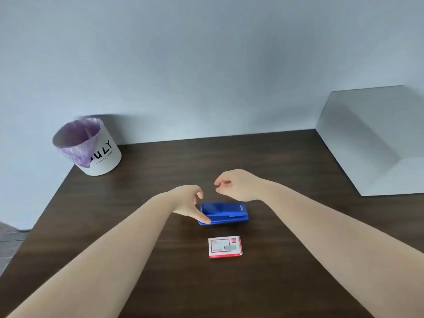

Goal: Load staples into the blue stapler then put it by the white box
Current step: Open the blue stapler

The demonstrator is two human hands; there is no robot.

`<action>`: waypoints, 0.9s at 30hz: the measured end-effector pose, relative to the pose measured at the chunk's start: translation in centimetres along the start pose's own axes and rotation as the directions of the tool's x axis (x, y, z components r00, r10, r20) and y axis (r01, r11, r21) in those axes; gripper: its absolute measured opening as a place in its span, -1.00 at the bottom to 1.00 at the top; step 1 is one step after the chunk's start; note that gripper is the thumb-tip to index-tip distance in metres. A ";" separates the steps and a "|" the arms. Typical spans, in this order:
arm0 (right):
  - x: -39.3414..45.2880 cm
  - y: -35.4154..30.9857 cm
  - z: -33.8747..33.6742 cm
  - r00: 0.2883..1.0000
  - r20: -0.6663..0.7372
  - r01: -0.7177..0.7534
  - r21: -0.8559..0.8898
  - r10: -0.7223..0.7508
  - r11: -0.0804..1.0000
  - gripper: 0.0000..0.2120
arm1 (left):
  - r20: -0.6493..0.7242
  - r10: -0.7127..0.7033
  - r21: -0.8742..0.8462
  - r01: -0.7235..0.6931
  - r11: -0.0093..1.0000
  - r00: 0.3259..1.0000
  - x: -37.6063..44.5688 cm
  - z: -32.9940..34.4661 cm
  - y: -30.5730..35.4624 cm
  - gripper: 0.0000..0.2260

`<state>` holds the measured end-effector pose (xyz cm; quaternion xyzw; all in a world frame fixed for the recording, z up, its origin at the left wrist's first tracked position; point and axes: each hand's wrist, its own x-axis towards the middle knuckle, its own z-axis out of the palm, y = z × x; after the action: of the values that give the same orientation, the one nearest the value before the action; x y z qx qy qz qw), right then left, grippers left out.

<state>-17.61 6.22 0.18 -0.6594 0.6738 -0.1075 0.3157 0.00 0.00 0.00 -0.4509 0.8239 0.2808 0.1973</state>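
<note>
The blue stapler (226,214) lies flat and closed on the dark wooden table (286,237), lengthwise left to right. My left hand (189,204) is at its left end, thumb touching the near left corner, fingers spread above it. My right hand (234,185) hovers just behind the stapler, fingers loosely curled, holding nothing. A small red and white staple box (225,247) lies closed on the table just in front of the stapler. The large white box (376,143) stands at the far right of the table against the wall.
A white round bin (88,146) with a purple liner and black lettering stands at the table's far left corner. A pale wall runs behind the table. The table's left edge drops to a grey floor (9,239).
</note>
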 end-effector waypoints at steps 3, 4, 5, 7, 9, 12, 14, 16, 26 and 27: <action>0.4 0.4 1.5 0.997 0.046 0.057 -0.001 -0.057 0.998 -0.60 | 0.016 0.072 0.038 -0.072 0.997 0.997 1.0 1.7 -0.4 -0.29; 0.3 0.3 2.1 0.994 0.061 0.093 -0.010 -0.092 0.996 -0.60 | -0.004 0.099 0.014 -0.099 0.995 0.995 1.4 2.3 -0.7 -0.28; 0.5 0.3 2.6 0.989 0.073 0.128 -0.007 -0.127 0.992 -0.62 | -0.030 0.132 -0.018 -0.133 0.991 0.991 1.9 2.8 -0.9 -0.29; 0.5 0.3 3.6 0.982 0.042 0.182 0.009 -0.182 0.983 -0.65 | -0.112 0.187 -0.087 -0.197 0.977 0.976 2.4 3.8 -1.5 -0.34; 0.2 0.4 4.4 0.971 -0.016 0.239 -0.058 -0.240 0.969 -0.65 | -0.207 0.198 -0.145 -0.230 0.962 0.958 2.7 4.9 -2.1 -0.41; -0.3 0.5 5.6 0.945 -0.108 0.281 -0.205 -0.307 0.937 -0.67 | -0.343 0.184 -0.230 -0.272 0.934 0.921 2.5 6.6 -2.8 -0.53; -0.7 0.8 6.3 0.927 -0.192 0.273 -0.250 -0.324 0.929 -0.70 | -0.458 0.183 -0.249 -0.323 0.913 0.870 2.3 7.9 -3.2 -0.60; -0.9 0.7 7.3 0.907 -0.249 0.267 -0.281 -0.339 0.922 -0.74 | -0.565 0.159 -0.246 -0.350 0.904 0.809 2.1 9.4 -3.5 -0.65; -3.8 0.3 6.2 0.804 -0.560 0.350 0.175 -0.200 0.920 -0.79 | -0.709 0.080 -0.176 -0.286 0.942 0.701 0.4 10.6 -4.9 -0.69; -4.2 0.9 5.9 0.803 -0.573 0.377 0.281 -0.161 0.883 -0.78 | -0.709 0.088 -0.168 -0.289 0.943 0.699 0.5 10.6 -5.2 -0.69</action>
<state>-15.27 11.97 -3.76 -0.6191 0.5979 -0.4599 0.2186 4.97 4.25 -9.85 -0.4577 0.8339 0.2187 -0.2176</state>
